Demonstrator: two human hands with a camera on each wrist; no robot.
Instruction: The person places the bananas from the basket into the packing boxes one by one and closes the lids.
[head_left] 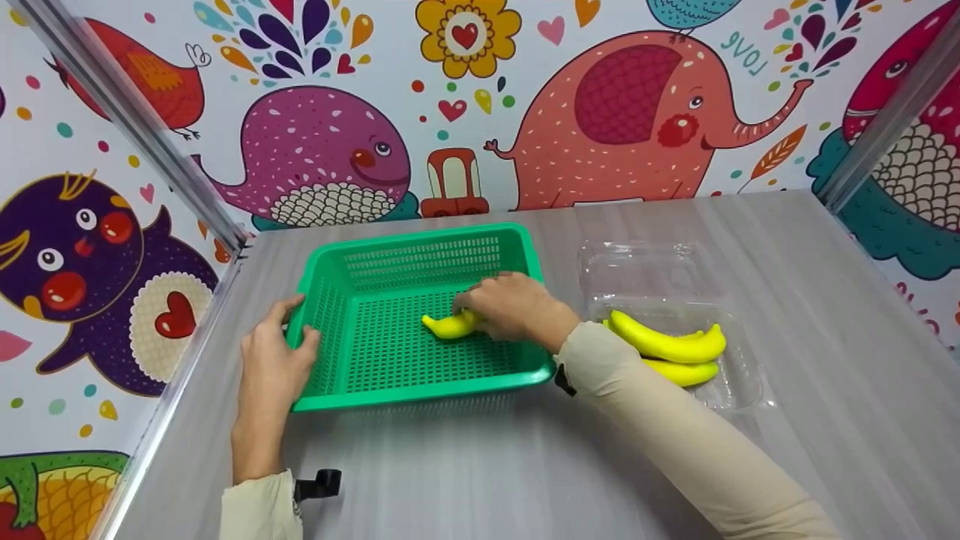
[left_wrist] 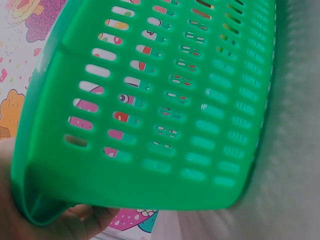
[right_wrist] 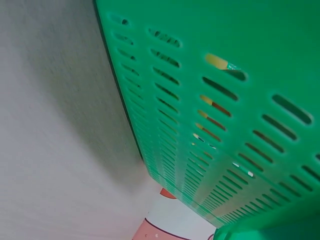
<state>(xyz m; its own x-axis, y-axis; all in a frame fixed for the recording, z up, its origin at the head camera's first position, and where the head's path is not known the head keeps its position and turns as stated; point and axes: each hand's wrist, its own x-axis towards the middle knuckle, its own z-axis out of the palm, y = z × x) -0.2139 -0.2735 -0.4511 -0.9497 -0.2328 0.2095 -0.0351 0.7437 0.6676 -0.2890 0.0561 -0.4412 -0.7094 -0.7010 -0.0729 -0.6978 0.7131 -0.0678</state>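
Note:
A green plastic basket (head_left: 420,394) with slotted walls stands on the table. My left hand (head_left: 271,360) grips its left rim, thumb on the inner side and fingers outside. In the left wrist view, fingers (left_wrist: 82,222) curl beneath the rim next to the slotted wall (left_wrist: 165,192). My right hand (head_left: 517,304) reaches over the basket's right side and holds a yellow toy-like banana (head_left: 450,326) low inside it. The banana's right end is hidden under the fingers. The right wrist view shows mostly the basket's outer wall (right_wrist: 165,105), with bits of yellow through the slots.
Right of the basket lies an opened clear plastic clamshell box (head_left: 739,375), its lid (head_left: 645,270) folded back. Several yellow bananas (head_left: 667,341) are in it, partly behind the right sleeve (head_left: 660,427). Metal posts (head_left: 142,127) and a cartoon-printed wall (head_left: 465,112) bound the grey table (head_left: 420,480).

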